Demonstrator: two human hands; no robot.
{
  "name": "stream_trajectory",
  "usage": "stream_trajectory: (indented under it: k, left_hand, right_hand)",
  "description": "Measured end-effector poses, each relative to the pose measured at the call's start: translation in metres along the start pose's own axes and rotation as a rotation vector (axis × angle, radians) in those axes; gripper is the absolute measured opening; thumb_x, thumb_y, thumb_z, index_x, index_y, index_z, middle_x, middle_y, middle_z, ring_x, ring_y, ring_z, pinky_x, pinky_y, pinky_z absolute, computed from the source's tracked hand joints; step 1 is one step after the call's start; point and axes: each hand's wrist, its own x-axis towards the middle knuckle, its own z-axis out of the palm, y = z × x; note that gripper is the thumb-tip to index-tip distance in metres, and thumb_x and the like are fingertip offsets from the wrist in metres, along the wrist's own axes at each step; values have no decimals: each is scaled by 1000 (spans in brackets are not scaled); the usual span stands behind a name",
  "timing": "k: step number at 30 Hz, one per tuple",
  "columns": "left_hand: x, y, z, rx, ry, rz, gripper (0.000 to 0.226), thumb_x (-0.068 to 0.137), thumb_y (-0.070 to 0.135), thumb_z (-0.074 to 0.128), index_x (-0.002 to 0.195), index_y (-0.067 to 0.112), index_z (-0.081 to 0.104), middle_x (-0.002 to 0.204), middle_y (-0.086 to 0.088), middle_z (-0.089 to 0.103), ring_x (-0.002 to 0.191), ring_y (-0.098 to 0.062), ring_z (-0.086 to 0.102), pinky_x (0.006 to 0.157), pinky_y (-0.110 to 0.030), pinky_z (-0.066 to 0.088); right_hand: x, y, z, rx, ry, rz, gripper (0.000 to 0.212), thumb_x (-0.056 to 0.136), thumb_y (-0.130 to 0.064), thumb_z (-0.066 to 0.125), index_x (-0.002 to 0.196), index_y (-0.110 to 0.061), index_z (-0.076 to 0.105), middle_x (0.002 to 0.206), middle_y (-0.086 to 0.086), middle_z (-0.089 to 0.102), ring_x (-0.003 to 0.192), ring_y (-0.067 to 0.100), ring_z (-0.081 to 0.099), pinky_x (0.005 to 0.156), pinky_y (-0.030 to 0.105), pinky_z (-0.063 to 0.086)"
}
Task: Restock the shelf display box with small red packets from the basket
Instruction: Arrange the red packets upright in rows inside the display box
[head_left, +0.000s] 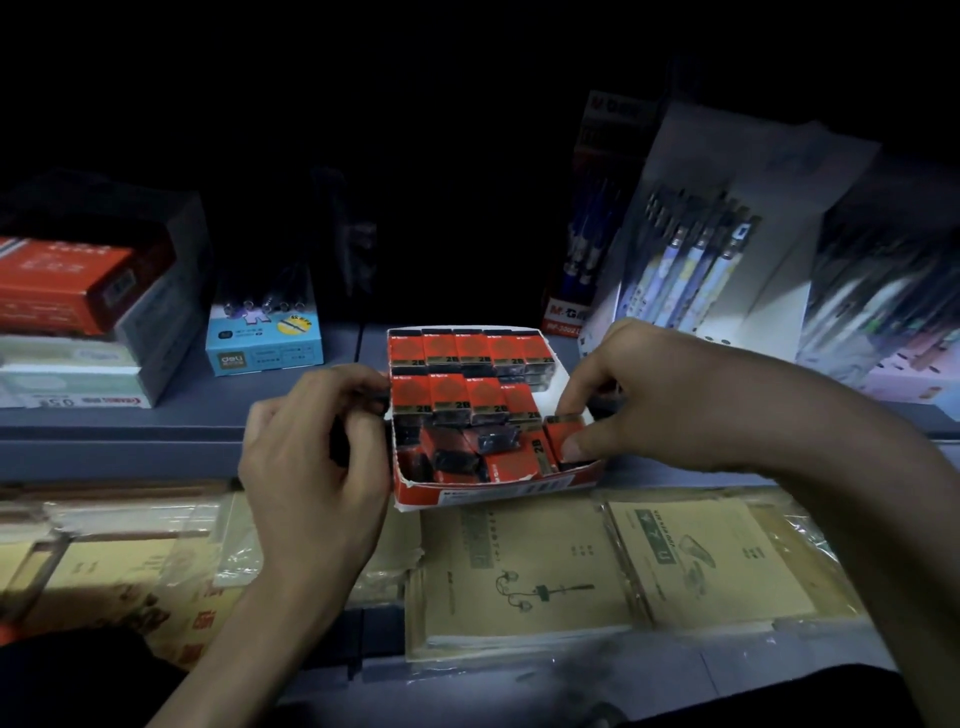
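Observation:
A red-and-white display box (467, 492) sits at the front of a grey shelf, centre of view. Two tidy rows of small red packets (470, 348) fill its back; several more lie loose and tilted in its front part. My left hand (311, 457) grips the box's left wall, with something dark between its fingers that I cannot identify. My right hand (649, 395) reaches in from the right and pinches one red packet (563, 436) at the box's front right corner. No basket is in view.
Pen display boxes (691, 270) stand at the right rear of the shelf. A light blue box (262, 338) and stacked red and white boxes (67, 322) sit at the left. Brown notebooks in plastic (530, 577) lie on the lower shelf below the box.

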Motion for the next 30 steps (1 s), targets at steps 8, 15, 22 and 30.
stream_trajectory:
  k: [8,15,22,30]
  left_hand:
    - [1,-1,-1,6,-13,16,25,92,12,45,94,20,68,85,26,58,83,12,51,80,-14,34]
    - [0,-1,-1,0,-4,17,25,91,11,45,94,19,68,85,30,56,85,18,49,80,-15,33]
    - [0,-1,0,-5,-7,8,25,91,10,45,95,18,69,85,25,58,85,17,51,74,-25,33]
    - [1,0,-1,0,-20,-3,25,91,10,45,94,19,69,84,28,57,85,17,50,77,-18,34]
  right_hand:
    - [-4,6,-8,225,82,-55,15,81,-29,85,83,-27,69,73,-12,71,66,1,64,67,29,54]
    - [-1,16,-10,525,234,-29,3,98,-25,64,96,-24,61,87,7,74,80,29,75,85,62,58]
    - [7,9,-6,584,262,-128,22,96,-7,66,112,-22,71,77,7,73,67,19,74,68,32,62]
    - [24,2,11,525,284,-58,16,84,-9,83,93,-16,73,78,7,73,64,16,75,66,31,61]
